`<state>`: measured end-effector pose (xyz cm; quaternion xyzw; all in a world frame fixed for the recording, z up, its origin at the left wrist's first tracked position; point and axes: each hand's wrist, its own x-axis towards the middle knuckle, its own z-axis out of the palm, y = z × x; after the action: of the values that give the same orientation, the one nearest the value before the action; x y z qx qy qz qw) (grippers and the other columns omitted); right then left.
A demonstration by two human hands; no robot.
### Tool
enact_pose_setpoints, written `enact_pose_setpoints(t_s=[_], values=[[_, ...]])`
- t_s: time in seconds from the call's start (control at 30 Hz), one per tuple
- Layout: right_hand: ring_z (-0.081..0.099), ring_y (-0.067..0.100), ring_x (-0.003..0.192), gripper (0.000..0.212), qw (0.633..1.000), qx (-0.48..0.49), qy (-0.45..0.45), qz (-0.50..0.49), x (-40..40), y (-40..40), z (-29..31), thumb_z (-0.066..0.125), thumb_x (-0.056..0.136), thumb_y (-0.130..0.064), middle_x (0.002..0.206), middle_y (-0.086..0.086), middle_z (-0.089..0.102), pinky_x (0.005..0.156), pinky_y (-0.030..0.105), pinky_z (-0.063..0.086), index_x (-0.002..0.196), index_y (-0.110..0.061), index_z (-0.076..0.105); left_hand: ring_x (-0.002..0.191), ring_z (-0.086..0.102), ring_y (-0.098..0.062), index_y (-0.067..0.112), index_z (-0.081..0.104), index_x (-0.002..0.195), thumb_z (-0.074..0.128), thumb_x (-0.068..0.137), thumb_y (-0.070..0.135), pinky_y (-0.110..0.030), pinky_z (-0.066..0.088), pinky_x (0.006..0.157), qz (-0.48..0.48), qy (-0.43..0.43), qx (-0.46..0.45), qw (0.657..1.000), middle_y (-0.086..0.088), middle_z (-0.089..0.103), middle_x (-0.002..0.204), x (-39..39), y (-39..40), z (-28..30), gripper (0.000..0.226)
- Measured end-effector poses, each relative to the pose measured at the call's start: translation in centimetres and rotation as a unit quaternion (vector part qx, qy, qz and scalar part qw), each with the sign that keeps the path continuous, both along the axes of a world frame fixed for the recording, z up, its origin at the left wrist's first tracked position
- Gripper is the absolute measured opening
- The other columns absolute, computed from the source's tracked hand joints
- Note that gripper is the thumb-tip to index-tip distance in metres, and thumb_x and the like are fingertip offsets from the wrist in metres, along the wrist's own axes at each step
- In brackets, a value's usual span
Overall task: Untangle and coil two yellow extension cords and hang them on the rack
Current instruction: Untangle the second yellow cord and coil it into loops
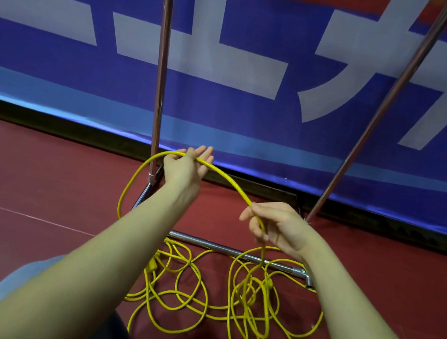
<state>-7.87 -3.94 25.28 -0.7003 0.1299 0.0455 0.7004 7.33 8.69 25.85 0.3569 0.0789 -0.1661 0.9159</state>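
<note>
Yellow extension cord lies in a loose tangle (214,298) on the red floor in front of me. One strand (229,181) arches up between my hands. My left hand (188,167) is raised, with the strand running across its palm under the thumb and its fingers nearly straight. A large loop (126,192) hangs down from it on the left. My right hand (277,226) pinches the same strand lower and to the right, where it drops back into the tangle. A yellow plug (153,264) lies in the pile. The chrome rack (161,73) stands just behind my hands.
The rack's base bar (233,250) crosses the floor under my hands, partly over the cord. Its second upright (385,106) leans away at the right. A blue and white banner (262,59) hangs behind. My knees in grey trousers (9,297) are at the bottom.
</note>
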Motion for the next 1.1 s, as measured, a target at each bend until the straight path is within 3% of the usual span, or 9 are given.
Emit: enact_pose_setpoints(t_s=[0.1, 0.23, 0.37, 0.5, 0.67, 0.8, 0.9, 1.0, 1.1], values=[[0.031, 0.009, 0.037, 0.029, 0.997, 0.031, -0.019, -0.067, 0.2, -0.4, 0.0, 0.044, 0.095, -0.019, 0.044, 0.001, 0.044, 0.045, 0.02, 0.029, 0.079, -0.002, 0.06, 0.095, 0.065, -0.031, 0.002, 0.044, 0.098, 0.043, 0.099, 0.001, -0.034, 0.057, 0.069, -0.095, -0.009, -0.024, 0.995, -0.02, 0.061, 0.1, -2.0, -0.2, 1.1, 0.001], [0.031, 0.01, 0.038, 0.029, 0.997, 0.031, -0.027, -0.067, 0.2, -0.3, 0.2, 0.045, 0.095, -0.022, 0.044, 0.001, 0.043, 0.043, 0.021, 0.032, 0.079, -0.004, 0.06, 0.085, 0.068, -0.023, 0.009, 0.04, 0.101, 0.05, 0.09, -0.012, -0.029, 0.056, 0.075, -0.177, -0.106, 0.021, 0.978, -0.015, 0.064, 0.095, -5.8, -1.3, 1.5, 0.025], [0.04, 0.013, 0.04, 0.03, 0.997, 0.046, -0.042, -0.047, 0.2, 0.4, 0.8, 0.045, 0.093, -0.025, 0.047, 0.004, 0.049, 0.046, 0.024, 0.035, 0.079, -0.003, 0.06, 0.084, 0.068, -0.023, 0.008, 0.041, 0.098, 0.045, 0.092, -0.013, -0.031, 0.057, 0.075, -0.167, -0.121, 0.026, 0.978, -0.016, 0.063, 0.097, -5.9, -1.3, 1.7, 0.022], [0.051, 0.016, 0.046, 0.036, 0.999, 0.051, -0.014, -0.005, 0.0, 0.6, 1.1, 0.046, 0.088, -0.032, 0.051, 0.008, 0.056, 0.049, 0.023, 0.044, 0.078, -0.001, 0.061, 0.088, 0.065, -0.027, 0.001, 0.036, 0.113, 0.042, 0.093, -0.014, -0.034, 0.056, 0.078, -0.105, -0.083, -0.005, 0.991, -0.021, 0.059, 0.108, -3.6, -0.8, 2.5, 0.026], [0.054, 0.018, 0.05, 0.034, 0.999, 0.01, 0.018, 0.028, -0.4, 0.1, 0.5, 0.049, 0.082, -0.033, 0.052, 0.007, 0.057, 0.055, 0.025, 0.045, 0.078, -0.002, 0.062, 0.117, 0.056, -0.038, -0.004, 0.031, 0.133, 0.04, 0.094, -0.015, -0.037, 0.05, 0.088, -0.031, -0.03, -0.03, 0.999, -0.027, 0.05, 0.132, -0.1, 0.7, 2.2, 0.041], [0.048, 0.013, 0.043, 0.027, 0.999, 0.027, -0.024, 0.015, -0.3, 0.1, 0.5, 0.051, 0.081, -0.027, 0.05, 0.007, 0.054, 0.044, 0.02, 0.04, 0.079, -0.003, 0.063, 0.11, 0.059, -0.03, -0.009, 0.041, 0.124, 0.042, 0.095, -0.011, -0.029, 0.054, 0.074, -0.015, 0.0, -0.03, 0.999, -0.023, 0.05, 0.135, 0.9, 0.9, 1.6, 0.029], [0.041, 0.01, 0.035, 0.026, 0.999, 0.026, -0.045, -0.009, 0.0, 0.0, 0.7, 0.051, 0.081, -0.027, 0.047, 0.005, 0.052, 0.041, 0.019, 0.031, 0.077, -0.005, 0.063, 0.113, 0.059, -0.03, -0.009, 0.048, 0.114, 0.041, 0.098, -0.002, -0.03, 0.054, 0.075, -0.067, 0.01, -0.036, 0.997, -0.023, 0.057, 0.124, -0.2, 0.4, 2.1, 0.018], [0.041, 0.012, 0.035, 0.025, 0.998, 0.03, -0.053, -0.034, 0.4, 0.0, 0.7, 0.05, 0.085, -0.024, 0.047, 0.006, 0.052, 0.039, 0.019, 0.031, 0.077, -0.004, 0.063, 0.092, 0.068, -0.028, -0.001, 0.039, 0.118, 0.045, 0.095, -0.006, -0.031, 0.058, 0.072, -0.159, -0.034, -0.018, 0.986, -0.019, 0.063, 0.097, -3.1, -0.5, 2.5, 0.024], [0.046, 0.012, 0.039, 0.026, 0.997, 0.042, -0.053, -0.041, 0.7, 0.4, 0.8, 0.045, 0.093, -0.017, 0.047, 0.006, 0.053, 0.04, 0.019, 0.039, 0.079, -0.001, 0.061, 0.08, 0.069, -0.022, 0.001, 0.037, 0.117, 0.047, 0.093, -0.009, -0.03, 0.057, 0.075, -0.209, -0.099, 0.037, 0.972, -0.018, 0.064, 0.095, -5.1, -1.4, 2.2, 0.028]])
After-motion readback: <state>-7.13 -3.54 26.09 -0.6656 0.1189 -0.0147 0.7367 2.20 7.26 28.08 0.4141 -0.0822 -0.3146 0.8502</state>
